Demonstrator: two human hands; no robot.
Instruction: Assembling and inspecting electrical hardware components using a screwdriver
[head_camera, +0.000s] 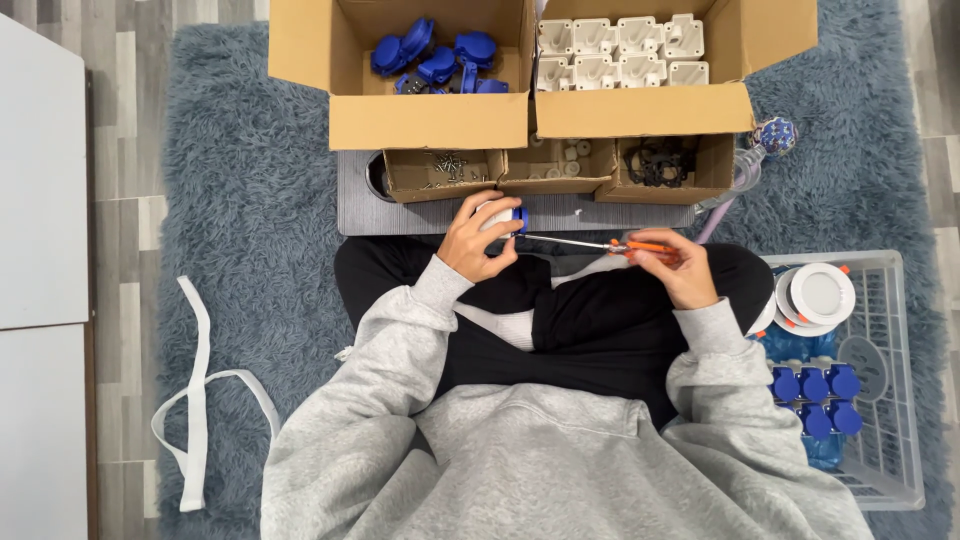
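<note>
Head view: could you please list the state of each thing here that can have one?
Left hand: closed around a white and blue part.
Right hand: closed on the orange handle of a screwdriver, tip at the part.
Large cardboard boxes: flaps open, one with blue parts, one with white parts.
Small cardboard trays: open, holding small hardware.
White basket: open, partly filled with blue-capped pieces.

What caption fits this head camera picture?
Left hand holds a white-and-blue part while right hand drives an orange-handled screwdriver into it.
</note>
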